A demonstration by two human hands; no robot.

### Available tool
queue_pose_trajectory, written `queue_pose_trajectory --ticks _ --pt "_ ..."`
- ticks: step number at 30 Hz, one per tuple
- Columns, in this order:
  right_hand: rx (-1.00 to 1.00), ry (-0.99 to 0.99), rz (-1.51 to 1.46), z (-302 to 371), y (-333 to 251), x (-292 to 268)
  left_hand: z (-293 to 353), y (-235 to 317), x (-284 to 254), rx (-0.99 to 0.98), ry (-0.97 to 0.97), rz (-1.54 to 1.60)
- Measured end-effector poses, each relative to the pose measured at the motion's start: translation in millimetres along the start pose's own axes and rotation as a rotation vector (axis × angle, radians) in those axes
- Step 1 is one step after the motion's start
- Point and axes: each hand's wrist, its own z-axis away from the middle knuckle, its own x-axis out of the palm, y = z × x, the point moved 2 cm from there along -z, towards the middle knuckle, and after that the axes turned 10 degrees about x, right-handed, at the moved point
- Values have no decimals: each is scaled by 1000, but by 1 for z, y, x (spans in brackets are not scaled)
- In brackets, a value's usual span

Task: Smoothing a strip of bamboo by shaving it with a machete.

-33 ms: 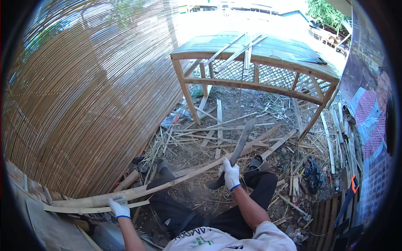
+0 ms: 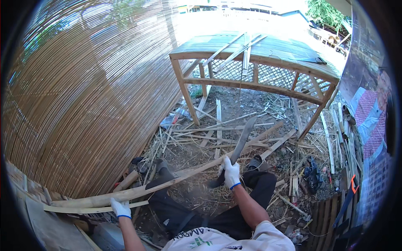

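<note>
My right hand (image 2: pixel 231 172), in a white knit glove, is closed round the handle of a machete (image 2: pixel 243 140). Its dark blade points up and away from me. At the lower left my gloved left hand (image 2: pixel 120 208) grips a thin pale bamboo strip (image 2: pixel 79 210), fingers wrapped over it. Just beyond the strip, a long split bamboo pole (image 2: pixel 130 193) slants from the lower left across my legs toward the upper right. The machete blade crosses over that pole in the picture; whether they touch, I cannot tell.
Ahead stands a wooden-framed bamboo table (image 2: pixel 255 83) with several slats (image 2: pixel 234 54) on top. A slatted bamboo screen (image 2: pixel 83 104) rises on the left. Bamboo offcuts (image 2: pixel 217 129) litter the ground. An orange-handled saw (image 2: pixel 346 205) leans at the right beside a printed sheet (image 2: pixel 368 117).
</note>
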Motion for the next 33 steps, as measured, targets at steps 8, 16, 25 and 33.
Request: queue_pose_trajectory --ticks 8,16,25,33 --pt "-125 6 14 -41 -43 -15 167 -7 109 1037 -617 -1336" --pt "-10 -1 -120 -49 -44 -8 285 -85 198 799 -1317 -1289" --pt "-366 -49 251 -24 -78 -34 320 -87 195 430 -1482 -1144" --pt "-797 -120 817 2 -87 -22 336 -51 208 32 -1325 -888"
